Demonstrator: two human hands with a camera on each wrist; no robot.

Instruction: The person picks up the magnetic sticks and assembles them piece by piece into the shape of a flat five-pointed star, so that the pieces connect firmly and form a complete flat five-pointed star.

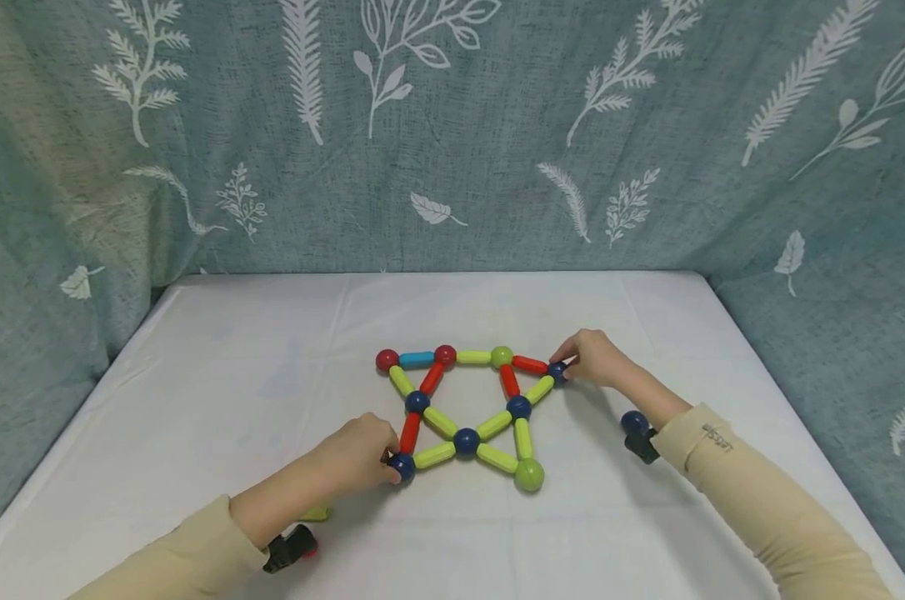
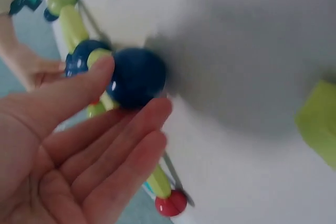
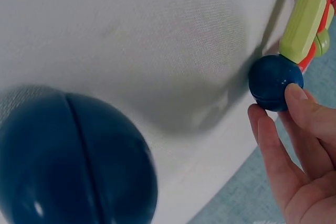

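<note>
A flat frame of balls and rods lies on the white-covered table, with red, dark blue and green balls joined by red, blue and yellow-green rods. My left hand (image 1: 357, 454) holds the dark blue ball (image 2: 139, 78) at the frame's near left corner between thumb and fingers. At the far right corner, my right hand (image 1: 598, 360) pinches another dark blue ball (image 3: 274, 81), where a red rod (image 1: 530, 364) and a yellow-green rod (image 3: 304, 22) meet. A dark blue ball (image 1: 466, 442) sits at the middle front, and a green ball (image 1: 529, 475) at the near right.
A loose dark blue ball (image 1: 634, 422) lies below my right wrist. Beside my left forearm is a loose yellow-green rod (image 1: 316, 514), and something red (image 1: 312, 551) shows partly behind the black wrist camera (image 1: 289, 548). A patterned green curtain (image 1: 452, 167) hangs behind the table.
</note>
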